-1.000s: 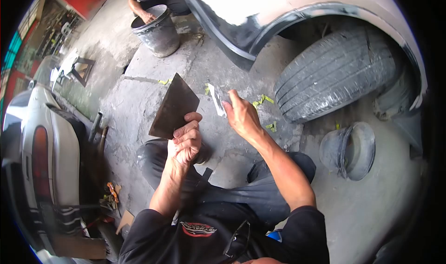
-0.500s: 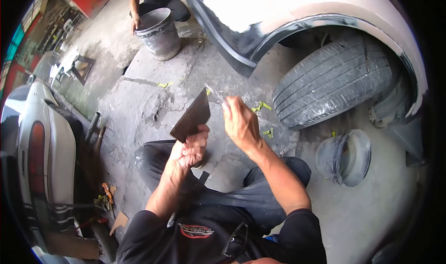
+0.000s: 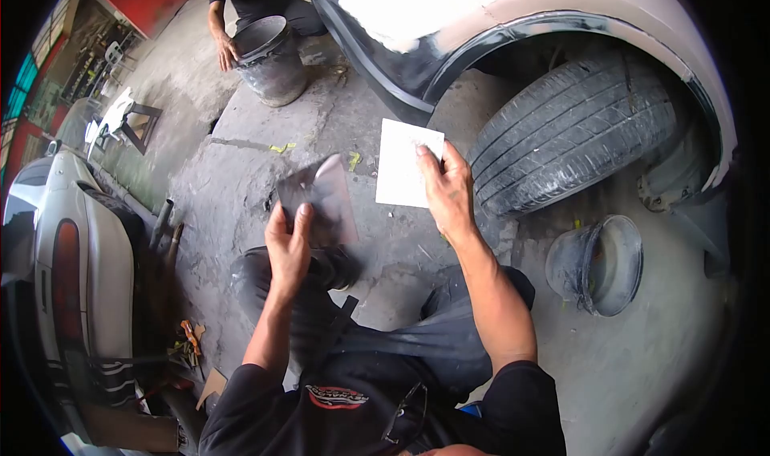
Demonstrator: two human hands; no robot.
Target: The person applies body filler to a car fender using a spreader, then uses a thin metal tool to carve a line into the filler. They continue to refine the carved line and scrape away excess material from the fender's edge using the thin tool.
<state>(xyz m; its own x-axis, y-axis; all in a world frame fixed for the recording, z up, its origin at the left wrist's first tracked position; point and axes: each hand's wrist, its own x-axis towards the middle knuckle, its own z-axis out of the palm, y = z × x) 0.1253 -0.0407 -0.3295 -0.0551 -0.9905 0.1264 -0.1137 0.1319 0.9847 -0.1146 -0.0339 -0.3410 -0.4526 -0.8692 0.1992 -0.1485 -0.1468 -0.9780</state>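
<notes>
Left hand (image 3: 287,247) pinches a motion-blurred dark sheet (image 3: 321,203) near its lower edge, well left of the tire (image 3: 573,139). Right hand (image 3: 451,193) grips a white sheet (image 3: 399,174) at 1 side, thumb on its face, just left of the tire. Risk: either sheet could slip or tip if its one-sided grip loosens. Versus 0.5 s ago: hands farther apart, white sheet now shows broad-side.

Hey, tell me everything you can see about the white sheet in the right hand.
The white sheet is flat, thin-looking and roughly rectangular, with faint marks on its face; its material is unclear. The right hand grips its right edge, thumb on the visible face, holding it above the floor, left of the tyre in view.
</notes>
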